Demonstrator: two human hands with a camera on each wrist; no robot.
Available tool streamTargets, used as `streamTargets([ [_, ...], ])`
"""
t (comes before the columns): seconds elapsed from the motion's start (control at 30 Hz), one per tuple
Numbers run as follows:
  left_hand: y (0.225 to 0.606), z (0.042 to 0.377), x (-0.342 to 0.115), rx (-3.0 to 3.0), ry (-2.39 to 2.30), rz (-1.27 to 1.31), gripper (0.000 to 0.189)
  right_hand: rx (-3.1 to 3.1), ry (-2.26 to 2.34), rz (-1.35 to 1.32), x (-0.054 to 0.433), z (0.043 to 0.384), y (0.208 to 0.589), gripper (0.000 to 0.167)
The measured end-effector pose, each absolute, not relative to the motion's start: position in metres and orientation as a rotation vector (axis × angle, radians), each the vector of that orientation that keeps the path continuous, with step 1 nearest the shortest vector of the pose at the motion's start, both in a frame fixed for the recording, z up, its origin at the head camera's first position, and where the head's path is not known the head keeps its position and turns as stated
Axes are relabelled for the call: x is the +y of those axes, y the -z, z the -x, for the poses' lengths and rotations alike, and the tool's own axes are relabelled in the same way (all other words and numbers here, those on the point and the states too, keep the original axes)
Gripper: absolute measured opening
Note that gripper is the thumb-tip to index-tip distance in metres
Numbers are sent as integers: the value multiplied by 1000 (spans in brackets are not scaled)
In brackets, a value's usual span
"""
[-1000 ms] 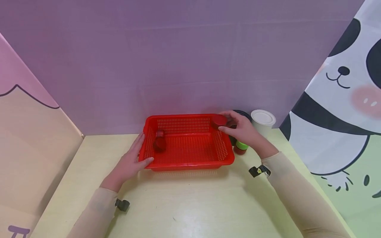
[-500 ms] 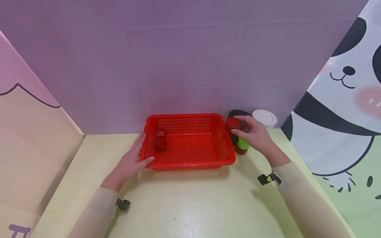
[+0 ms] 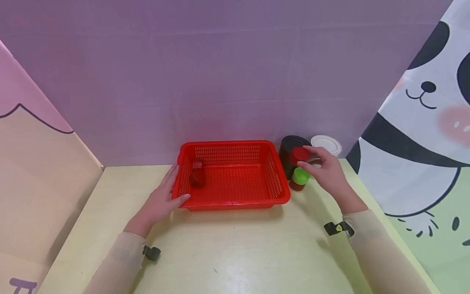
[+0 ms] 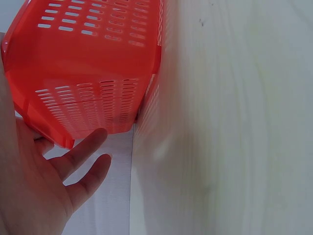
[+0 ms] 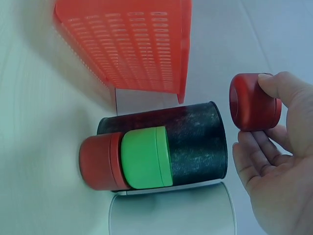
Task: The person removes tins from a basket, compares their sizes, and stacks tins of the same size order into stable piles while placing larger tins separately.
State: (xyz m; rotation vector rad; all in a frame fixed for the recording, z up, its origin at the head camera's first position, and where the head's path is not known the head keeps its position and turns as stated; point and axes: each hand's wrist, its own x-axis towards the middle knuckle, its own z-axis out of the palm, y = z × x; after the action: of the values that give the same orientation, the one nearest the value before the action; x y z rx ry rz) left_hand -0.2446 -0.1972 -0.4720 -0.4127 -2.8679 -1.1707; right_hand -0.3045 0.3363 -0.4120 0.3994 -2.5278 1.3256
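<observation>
My right hand (image 3: pixel 327 169) pinches a small red tin (image 3: pixel 299 155) between thumb and fingers. In the right wrist view the red tin (image 5: pixel 254 102) is tipped on its side relative to the camera, its rounded bottom visible. Below it in the head view, a green tin (image 3: pixel 301 176) is stacked on another red tin (image 3: pixel 296 186), apart from the held one. My left hand (image 3: pixel 158 204) rests at the left end of a red plastic basket (image 3: pixel 235 203), its thumb over the front rim. In the left wrist view its fingers (image 4: pixel 90 181) are spread and loosely extended beside the basket.
Inside the basket, at its left end, sit dark red rounded objects (image 3: pixel 197 178). A black canister (image 3: pixel 286 159) stands against its right side, behind the stacked tins. A white-lidded canister (image 3: pixel 327 143) is further right. A purple backdrop (image 3: pixel 227 81) rises behind the table.
My right hand has carried the red tin from over the basket's back right corner rightward, to above the green tin. The left hand and basket have stayed in place.
</observation>
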Motion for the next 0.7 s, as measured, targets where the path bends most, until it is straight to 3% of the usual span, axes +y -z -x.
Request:
streamTargets([
  [0.7,473,245,-197,-2854,1198,415,115,-2502,-1283,-325,350,302,437,60],
])
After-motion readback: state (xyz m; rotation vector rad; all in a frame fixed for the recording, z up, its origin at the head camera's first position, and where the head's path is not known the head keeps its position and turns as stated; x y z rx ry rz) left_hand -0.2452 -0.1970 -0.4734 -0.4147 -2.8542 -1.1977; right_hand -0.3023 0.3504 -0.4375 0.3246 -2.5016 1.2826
